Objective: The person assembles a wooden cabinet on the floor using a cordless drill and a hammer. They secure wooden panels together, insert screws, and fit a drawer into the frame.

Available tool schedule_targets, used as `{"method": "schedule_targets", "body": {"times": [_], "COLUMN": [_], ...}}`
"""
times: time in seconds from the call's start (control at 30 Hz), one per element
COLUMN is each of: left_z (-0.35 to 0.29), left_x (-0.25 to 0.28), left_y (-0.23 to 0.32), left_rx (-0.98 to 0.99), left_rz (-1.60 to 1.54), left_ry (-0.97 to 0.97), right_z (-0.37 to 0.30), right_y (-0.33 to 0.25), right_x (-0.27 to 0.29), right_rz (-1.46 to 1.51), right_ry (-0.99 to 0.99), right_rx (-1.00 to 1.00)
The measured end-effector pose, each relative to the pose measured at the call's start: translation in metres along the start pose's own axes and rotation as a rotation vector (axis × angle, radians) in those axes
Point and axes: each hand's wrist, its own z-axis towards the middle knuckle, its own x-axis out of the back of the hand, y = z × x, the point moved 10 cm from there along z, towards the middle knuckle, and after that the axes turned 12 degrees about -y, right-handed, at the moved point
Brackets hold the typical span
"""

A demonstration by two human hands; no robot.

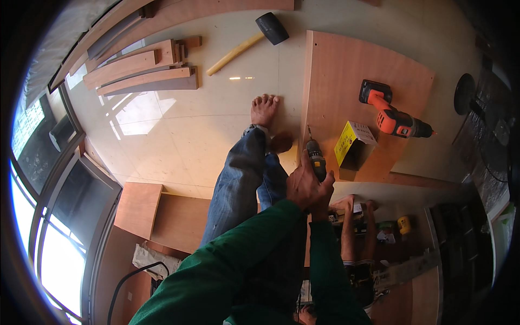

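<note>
A glossy, pale tiled floor (189, 135) formed the ground of the scene, with sunlight reflected on it and a framed glass door (62, 244) at the left. Your left hand (301, 187) and right hand (323, 197) were together, both clamped on a compact drill (315, 154), the right partly hidden. The drill's slender bit pointed away from you beside the left edge of a broad wood panel (368, 65); whether its tip touched the panel could not be told. Just right of this drill, an open-ended yellow-and-white carton (346, 143) rested on the panel. Beyond it lay an orange-and-black cordless drill (392, 116). Your bare foot (264, 111) stood on the tiles left of the panel. Farther off lay a black-headed rubber mallet (272, 28) with a pale handle and, to its left, a stack of wood strips (135, 67). At the lower right, another person's bare limbs (348, 235) were visible.
</note>
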Motion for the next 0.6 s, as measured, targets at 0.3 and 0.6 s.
{"method": "schedule_targets", "body": {"times": [0.3, 0.6], "left_z": [0.012, 0.019], "left_x": [-0.003, 0.001], "left_y": [-0.008, -0.009], "left_rx": [0.018, 0.001], "left_rz": [-0.015, -0.033], "left_ry": [-0.001, -0.002], "right_z": [0.014, 0.025], "right_y": [-0.005, -0.002], "right_x": [0.004, 0.001], "right_rz": [-0.233, -0.325], "right_ry": [-0.008, 0.005], "right_rx": [-0.049, 0.001]}}
